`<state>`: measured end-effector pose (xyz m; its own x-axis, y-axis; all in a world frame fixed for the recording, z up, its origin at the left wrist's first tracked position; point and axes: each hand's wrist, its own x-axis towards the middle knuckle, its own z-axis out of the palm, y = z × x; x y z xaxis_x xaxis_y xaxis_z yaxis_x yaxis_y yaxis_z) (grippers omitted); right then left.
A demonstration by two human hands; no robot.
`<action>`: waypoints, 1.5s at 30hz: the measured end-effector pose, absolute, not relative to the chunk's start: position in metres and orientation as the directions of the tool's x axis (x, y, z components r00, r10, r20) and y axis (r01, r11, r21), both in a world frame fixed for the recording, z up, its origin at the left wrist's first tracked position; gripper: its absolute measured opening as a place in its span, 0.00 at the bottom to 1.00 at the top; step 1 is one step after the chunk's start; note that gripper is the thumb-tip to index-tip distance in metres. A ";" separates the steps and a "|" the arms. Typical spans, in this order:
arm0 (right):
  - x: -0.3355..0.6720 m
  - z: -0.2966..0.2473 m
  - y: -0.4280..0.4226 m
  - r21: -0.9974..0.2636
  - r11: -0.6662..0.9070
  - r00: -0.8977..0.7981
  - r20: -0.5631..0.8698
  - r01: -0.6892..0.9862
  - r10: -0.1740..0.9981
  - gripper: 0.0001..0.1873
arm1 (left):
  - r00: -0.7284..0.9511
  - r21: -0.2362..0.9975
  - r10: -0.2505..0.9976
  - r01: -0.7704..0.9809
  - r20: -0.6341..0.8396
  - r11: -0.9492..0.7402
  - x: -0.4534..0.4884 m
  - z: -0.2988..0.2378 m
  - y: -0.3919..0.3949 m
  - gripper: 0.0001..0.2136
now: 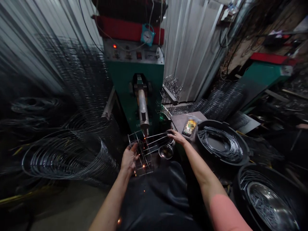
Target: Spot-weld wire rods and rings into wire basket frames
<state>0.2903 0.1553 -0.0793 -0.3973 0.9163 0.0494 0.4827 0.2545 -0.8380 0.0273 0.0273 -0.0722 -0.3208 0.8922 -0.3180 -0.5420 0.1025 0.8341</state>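
Note:
I hold a wire rack (144, 149) under the electrode (142, 110) of a green spot-welding machine (134, 75). My left hand (128, 158) grips the rack's left side, fingers curled round the wires. My right hand (177, 136) is closed on the rack's right end. Small orange sparks glow at the rack just below the electrode tip and scatter down toward my dark apron (158, 195). A small metal bowl (166, 151) sits just right of the rack.
Stacks of wire rings (69, 154) lie to the left. Black tubs (222, 142) with wire pieces stand at the right, another tub (271, 199) lower right. A phone (189, 127) lies on the side table. Finished wire frames (169, 93) hang beside the machine. A second green machine (264, 75) is far right.

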 end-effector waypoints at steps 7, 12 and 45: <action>0.297 -0.061 0.089 -0.924 0.226 -0.413 0.084 0.307 0.907 0.16 | -0.198 0.813 0.890 -0.521 -0.412 0.260 -0.033 -0.098 -0.027 0.19; 0.228 -0.012 0.054 -0.821 0.470 -0.436 0.311 0.325 0.844 0.15 | -0.560 0.886 0.825 0.345 -0.069 0.308 -0.055 -0.047 -0.047 0.28; 0.220 -0.059 0.073 -0.511 0.558 -0.508 0.251 0.654 0.824 0.18 | -0.110 0.989 0.994 0.144 -0.005 0.020 -0.007 -0.043 0.010 0.16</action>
<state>0.2198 0.0728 -0.0594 -0.5078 0.8241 0.2512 0.6537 0.5585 -0.5107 -0.0067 0.0102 -0.0428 -0.1098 0.9939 -0.0045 0.1439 0.0204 0.9894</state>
